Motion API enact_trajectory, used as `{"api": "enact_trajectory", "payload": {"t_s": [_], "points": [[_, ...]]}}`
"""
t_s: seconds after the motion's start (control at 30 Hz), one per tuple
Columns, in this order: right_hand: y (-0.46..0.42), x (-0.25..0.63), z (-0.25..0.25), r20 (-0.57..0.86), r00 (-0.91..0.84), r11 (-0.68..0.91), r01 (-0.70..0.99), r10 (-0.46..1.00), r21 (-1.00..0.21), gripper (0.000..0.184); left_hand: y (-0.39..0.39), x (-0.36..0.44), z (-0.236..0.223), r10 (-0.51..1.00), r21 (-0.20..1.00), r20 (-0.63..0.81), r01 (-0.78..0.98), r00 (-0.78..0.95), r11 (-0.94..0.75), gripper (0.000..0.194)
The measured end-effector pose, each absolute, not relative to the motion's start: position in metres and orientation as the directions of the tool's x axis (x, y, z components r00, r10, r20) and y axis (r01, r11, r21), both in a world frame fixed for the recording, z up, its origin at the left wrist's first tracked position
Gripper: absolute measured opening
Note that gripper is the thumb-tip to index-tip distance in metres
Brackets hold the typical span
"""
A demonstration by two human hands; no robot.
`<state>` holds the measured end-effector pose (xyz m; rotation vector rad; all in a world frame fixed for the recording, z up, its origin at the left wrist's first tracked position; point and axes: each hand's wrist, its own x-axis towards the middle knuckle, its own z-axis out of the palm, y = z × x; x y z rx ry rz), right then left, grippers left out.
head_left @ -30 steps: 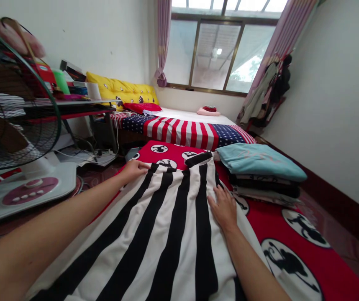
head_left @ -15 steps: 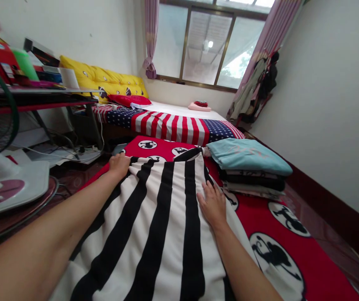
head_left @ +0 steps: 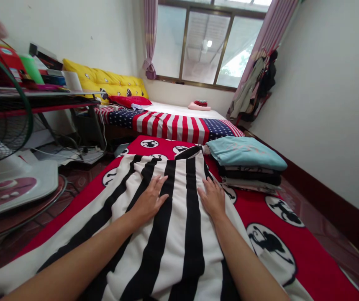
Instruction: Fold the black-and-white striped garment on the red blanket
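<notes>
A black-and-white striped garment [head_left: 176, 234] lies spread over a red cloth [head_left: 317, 255] printed with dark figures in white circles. Its far edge is uneven, with a dark, narrow part bent over at the top. My left hand [head_left: 150, 197] is over the middle of the garment, fingers stretched out and apart. To its right, my right hand [head_left: 213, 197] lies flat on the garment near its right edge, fingers spread. Neither hand grips the fabric. Just beyond my right hand stands a stack of folded clothes, a light blue one [head_left: 245, 152] on top.
At the left, a fan [head_left: 13, 188] stands on a round stool beside a cluttered desk [head_left: 50, 94]. A bed with a flag-patterned cover [head_left: 173, 127] is under the window. Clothes [head_left: 257, 85] hang by the right wall [head_left: 333, 96].
My left hand has let go of the garment's far left corner and moved right and nearer to its middle. The garment's left side now lies spread wider. My right hand stays in place.
</notes>
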<state>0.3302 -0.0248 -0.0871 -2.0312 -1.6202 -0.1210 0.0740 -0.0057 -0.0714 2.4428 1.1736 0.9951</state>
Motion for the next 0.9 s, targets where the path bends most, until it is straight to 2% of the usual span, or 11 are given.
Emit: {"api": "enact_trajectory", "payload": {"t_s": [0.07,0.17,0.3,0.37,0.5,0.6,0.67,0.8,0.9], "points": [[-0.025,0.335,-0.086,0.468,0.354,-0.14,0.891,0.809,-0.432,0.037,-0.005,0.062,-0.081,0.796,0.498,0.487,0.635,0.358,-0.59,0.046],[-0.028,0.34,-0.083,0.506,0.546,-0.282,0.815,0.668,-0.506,0.034,0.007,0.046,-0.085,0.844,0.48,0.499,0.749,0.196,-0.457,0.038],[-0.03,0.334,-0.079,0.44,0.617,-0.441,0.781,0.652,-0.441,0.05,0.015,0.038,-0.085,0.886,0.49,0.462,0.823,0.034,-0.287,0.04],[-0.031,0.331,-0.078,0.416,0.58,-0.438,0.809,0.7,-0.392,0.053,0.013,0.039,-0.084,0.903,0.457,0.427,0.853,0.041,-0.255,0.051],[-0.033,0.338,-0.07,0.38,0.385,-0.304,0.917,0.841,-0.257,0.039,0.008,0.044,-0.083,0.933,0.321,0.345,0.921,0.101,-0.219,0.071],[-0.034,0.355,-0.064,0.422,0.29,-0.239,0.956,0.859,-0.17,0.032,0.008,0.045,-0.083,0.945,0.259,0.305,0.945,0.114,-0.198,0.076],[-0.033,0.367,-0.062,0.432,0.354,-0.307,0.935,0.83,-0.175,0.033,0.009,0.045,-0.083,0.948,0.242,0.29,0.949,0.129,-0.203,0.072],[-0.029,0.375,-0.064,0.321,0.541,-0.502,0.841,0.777,-0.203,0.042,0.01,0.045,-0.084,0.952,0.23,0.268,0.95,0.146,-0.21,0.068],[-0.03,0.369,-0.065,0.279,0.551,-0.522,0.834,0.786,-0.178,0.048,0.01,0.046,-0.085,0.954,0.221,0.263,0.954,0.141,-0.202,0.069]]}}
